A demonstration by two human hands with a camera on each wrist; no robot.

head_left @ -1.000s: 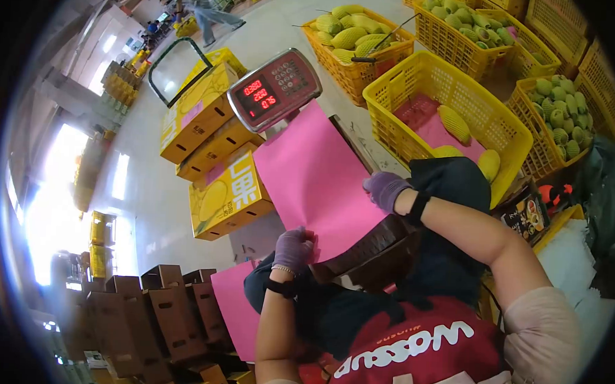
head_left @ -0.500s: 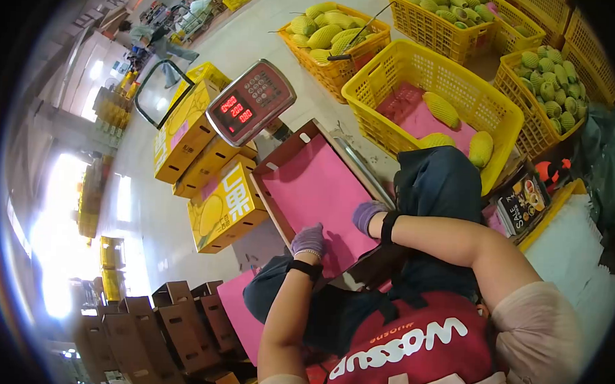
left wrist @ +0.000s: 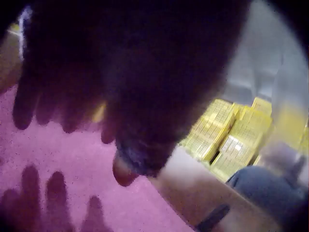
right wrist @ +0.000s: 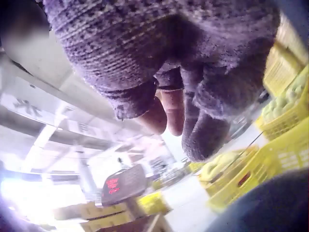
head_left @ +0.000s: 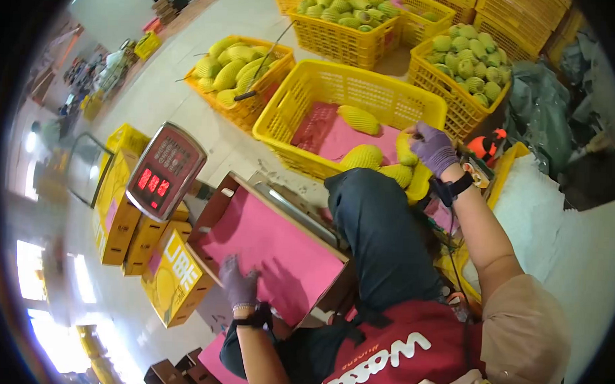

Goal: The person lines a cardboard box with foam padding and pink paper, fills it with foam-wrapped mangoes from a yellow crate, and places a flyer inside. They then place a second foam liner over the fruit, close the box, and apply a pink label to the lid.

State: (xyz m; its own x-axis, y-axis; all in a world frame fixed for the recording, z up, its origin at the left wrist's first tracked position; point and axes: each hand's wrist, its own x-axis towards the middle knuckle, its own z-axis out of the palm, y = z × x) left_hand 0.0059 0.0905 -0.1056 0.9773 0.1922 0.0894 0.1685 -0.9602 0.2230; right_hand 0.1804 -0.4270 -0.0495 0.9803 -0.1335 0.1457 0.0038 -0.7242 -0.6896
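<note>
My gloved left hand (head_left: 238,284) is over the lower left part of a shallow cardboard box (head_left: 335,282) lined with a pink sheet (head_left: 259,231). Its fingers are spread, and their shadow falls on the sheet in the left wrist view. Off to the right, my gloved right hand (head_left: 434,149) is at the near right end of a yellow crate (head_left: 366,73), fingertips right beside a net-wrapped mango (head_left: 405,149). In the right wrist view its fingers (right wrist: 205,137) hang loosely bent, with no fruit between them. More netted mangoes (head_left: 359,119) lie on pink paper inside the crate.
A scale display (head_left: 166,170) with red digits stands at the box's far left corner. Yellow cartons (head_left: 176,279) are stacked left of it. Crates of mangoes (head_left: 240,71) and green netted fruit (head_left: 471,62) stand behind. White sheets (head_left: 523,213) lie at the right.
The pink sheet, earlier spread over the box, now lies down inside it. My right hand has gone from the box to the yellow crate; my left has lifted off the sheet. The head view has turned right.
</note>
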